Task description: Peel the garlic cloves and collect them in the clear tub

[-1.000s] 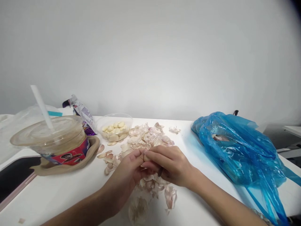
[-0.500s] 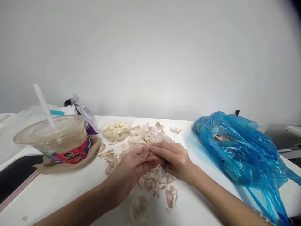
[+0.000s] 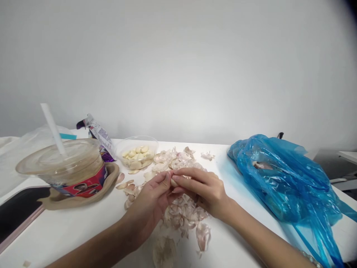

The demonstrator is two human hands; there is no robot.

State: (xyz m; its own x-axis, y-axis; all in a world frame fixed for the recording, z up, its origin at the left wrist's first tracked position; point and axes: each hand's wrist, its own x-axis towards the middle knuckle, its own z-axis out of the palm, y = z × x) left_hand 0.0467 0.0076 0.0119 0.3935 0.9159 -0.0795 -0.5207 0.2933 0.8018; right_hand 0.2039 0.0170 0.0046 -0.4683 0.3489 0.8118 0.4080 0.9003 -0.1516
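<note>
Over a heap of papery garlic skins (image 3: pixel 182 217), my left hand (image 3: pixel 153 197) and my right hand (image 3: pixel 208 190) meet at the fingertips. Pinched between them is a pale garlic clove (image 3: pixel 174 182), mostly covered by the fingers. The left thumb presses on it from the left, and the right fingers curl over it from the right. Behind the hands stands a clear plastic bowl (image 3: pixel 122 143) with peeled garlic cloves (image 3: pixel 136 154) in it. Several unpeeled cloves (image 3: pixel 125 185) lie on the table left of the heap.
To the left, a lidded drink cup (image 3: pixel 83 167) with a straw sits in a brown cardboard holder (image 3: pixel 111 178), beside a phone (image 3: pixel 22 208) and a torn purple wrapper (image 3: pixel 103 139). A blue plastic bag (image 3: pixel 284 186) fills the right side of the white table (image 3: pixel 92 230). A wall rises behind.
Both hands have shifted slightly left, and the fingertips have parted a little, so that part of the garlic clove shows. The bowl, cup and bag stay in place.
</note>
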